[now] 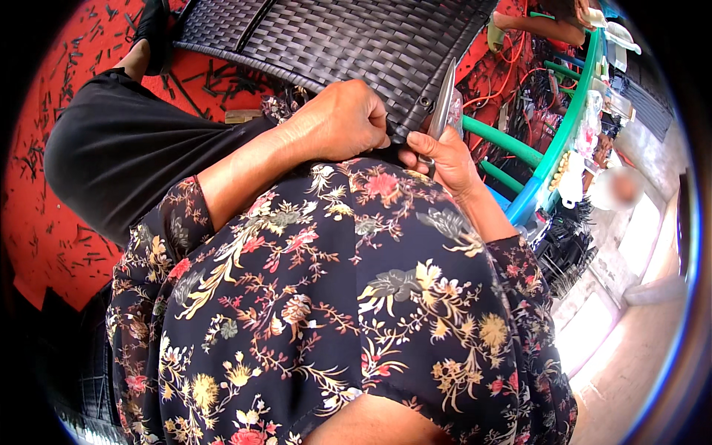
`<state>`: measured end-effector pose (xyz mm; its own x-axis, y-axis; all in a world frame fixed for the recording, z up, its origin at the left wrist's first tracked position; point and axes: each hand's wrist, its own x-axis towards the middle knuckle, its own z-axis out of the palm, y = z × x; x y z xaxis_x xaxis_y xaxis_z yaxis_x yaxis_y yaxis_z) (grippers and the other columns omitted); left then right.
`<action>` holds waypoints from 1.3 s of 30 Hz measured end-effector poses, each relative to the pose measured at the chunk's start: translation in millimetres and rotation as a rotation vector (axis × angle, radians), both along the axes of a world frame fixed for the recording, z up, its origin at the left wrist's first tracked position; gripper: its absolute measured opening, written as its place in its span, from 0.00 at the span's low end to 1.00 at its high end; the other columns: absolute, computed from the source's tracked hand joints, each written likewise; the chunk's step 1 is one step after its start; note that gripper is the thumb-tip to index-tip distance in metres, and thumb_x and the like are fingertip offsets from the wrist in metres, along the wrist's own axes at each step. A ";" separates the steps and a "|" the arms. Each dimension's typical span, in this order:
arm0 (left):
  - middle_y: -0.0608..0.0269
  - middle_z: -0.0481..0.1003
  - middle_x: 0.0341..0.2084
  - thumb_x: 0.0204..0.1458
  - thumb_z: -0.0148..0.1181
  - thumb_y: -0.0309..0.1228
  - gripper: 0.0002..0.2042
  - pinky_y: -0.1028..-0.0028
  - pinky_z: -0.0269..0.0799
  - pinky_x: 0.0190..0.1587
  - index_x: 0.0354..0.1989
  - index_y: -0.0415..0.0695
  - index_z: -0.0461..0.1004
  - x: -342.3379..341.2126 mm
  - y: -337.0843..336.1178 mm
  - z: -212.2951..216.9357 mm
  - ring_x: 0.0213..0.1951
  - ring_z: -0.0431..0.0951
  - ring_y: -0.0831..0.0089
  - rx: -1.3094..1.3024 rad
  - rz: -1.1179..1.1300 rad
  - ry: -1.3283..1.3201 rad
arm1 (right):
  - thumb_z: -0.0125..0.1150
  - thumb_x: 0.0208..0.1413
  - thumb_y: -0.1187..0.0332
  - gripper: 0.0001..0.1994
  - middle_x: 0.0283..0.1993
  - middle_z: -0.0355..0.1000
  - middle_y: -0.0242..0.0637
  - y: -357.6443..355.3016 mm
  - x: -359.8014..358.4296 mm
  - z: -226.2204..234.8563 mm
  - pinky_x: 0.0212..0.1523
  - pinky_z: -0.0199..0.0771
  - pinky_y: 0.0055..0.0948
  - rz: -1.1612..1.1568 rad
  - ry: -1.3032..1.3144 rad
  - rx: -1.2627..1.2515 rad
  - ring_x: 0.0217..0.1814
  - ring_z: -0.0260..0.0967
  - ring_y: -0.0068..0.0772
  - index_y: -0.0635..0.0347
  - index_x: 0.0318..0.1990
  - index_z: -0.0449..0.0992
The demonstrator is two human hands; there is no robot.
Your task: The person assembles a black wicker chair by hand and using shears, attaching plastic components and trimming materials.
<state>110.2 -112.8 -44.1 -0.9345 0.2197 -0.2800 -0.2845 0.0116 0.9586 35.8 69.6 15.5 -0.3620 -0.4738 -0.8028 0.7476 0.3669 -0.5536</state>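
Silvery metal blade (pixel 444 100) is gripped in the right hand (pixel 454 159), pointed away beside the woven panel (pixel 356 37), while what is held in the clenched left hand (pixel 343 119) cannot be told.

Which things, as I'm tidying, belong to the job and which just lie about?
In use, it seems:
glossy black woven panel, by left hand
silver pointed metal blade, in right hand

Apparently lying about:
short black strips on red floor
green tubular frame, standing aside
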 end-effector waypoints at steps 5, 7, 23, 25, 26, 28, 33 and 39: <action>0.59 0.71 0.11 0.38 0.61 0.27 0.07 0.75 0.64 0.22 0.20 0.36 0.74 2.1 0.9 -2.5 0.16 0.69 0.77 -0.028 0.000 0.060 | 0.59 0.48 0.73 0.06 0.21 0.65 0.33 -7.8 3.2 1.0 0.14 0.54 0.12 -0.009 0.057 0.074 0.18 0.60 0.17 0.65 0.31 0.69; 0.58 0.71 0.11 0.38 0.61 0.28 0.07 0.75 0.64 0.22 0.20 0.36 0.74 1.5 1.1 -3.2 0.16 0.69 0.77 -0.030 -0.010 0.056 | 0.59 0.48 0.73 0.06 0.21 0.65 0.33 -7.4 2.6 -0.6 0.13 0.54 0.12 0.018 0.080 0.083 0.18 0.60 0.17 0.65 0.31 0.69; 0.57 0.70 0.13 0.39 0.59 0.27 0.07 0.74 0.65 0.24 0.21 0.35 0.72 7.7 4.3 -2.6 0.19 0.70 0.75 -0.055 0.081 0.072 | 0.59 0.50 0.69 0.08 0.20 0.64 0.29 -17.9 4.9 0.7 0.13 0.57 0.14 0.030 0.120 0.123 0.17 0.61 0.17 0.63 0.27 0.68; 0.57 0.70 0.13 0.39 0.58 0.27 0.07 0.73 0.64 0.24 0.20 0.35 0.72 9.2 3.4 1.6 0.18 0.69 0.75 -0.078 0.092 0.081 | 0.59 0.50 0.68 0.09 0.20 0.64 0.28 -13.9 3.9 0.3 0.14 0.58 0.14 0.005 0.075 0.102 0.18 0.62 0.18 0.62 0.26 0.68; 0.57 0.70 0.13 0.39 0.58 0.27 0.07 0.73 0.65 0.24 0.20 0.35 0.72 9.8 3.4 2.5 0.18 0.69 0.75 -0.086 0.105 0.088 | 0.59 0.50 0.68 0.08 0.20 0.65 0.29 -12.9 1.8 -1.3 0.15 0.59 0.14 0.016 0.054 0.077 0.18 0.63 0.18 0.62 0.27 0.69; 0.57 0.71 0.13 0.40 0.58 0.27 0.07 0.73 0.65 0.24 0.20 0.35 0.72 11.7 4.0 4.3 0.18 0.70 0.76 -0.107 0.130 0.109 | 0.59 0.50 0.68 0.08 0.20 0.66 0.30 -13.3 -0.1 -1.7 0.15 0.58 0.13 0.056 0.054 0.059 0.18 0.62 0.17 0.62 0.27 0.70; 0.57 0.72 0.14 0.40 0.60 0.29 0.08 0.74 0.66 0.25 0.21 0.35 0.72 8.9 8.9 5.2 0.19 0.71 0.76 -0.130 0.126 0.091 | 0.57 0.52 0.67 0.08 0.20 0.68 0.31 -12.1 0.6 -1.6 0.15 0.58 0.12 0.082 0.122 0.069 0.17 0.61 0.15 0.62 0.26 0.72; 0.58 0.72 0.14 0.40 0.61 0.28 0.07 0.75 0.65 0.24 0.21 0.35 0.73 6.4 14.2 10.1 0.19 0.71 0.77 -0.094 0.213 0.060 | 0.56 0.52 0.67 0.07 0.21 0.68 0.32 -7.3 -3.0 -3.9 0.15 0.58 0.13 0.110 0.104 0.020 0.17 0.62 0.16 0.62 0.31 0.70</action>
<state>116.6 -98.6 -34.0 -0.9725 -0.0082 -0.2326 -0.2328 0.0476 0.9714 32.8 62.4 11.6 -0.3901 -0.4994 -0.7736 0.6413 0.4554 -0.6175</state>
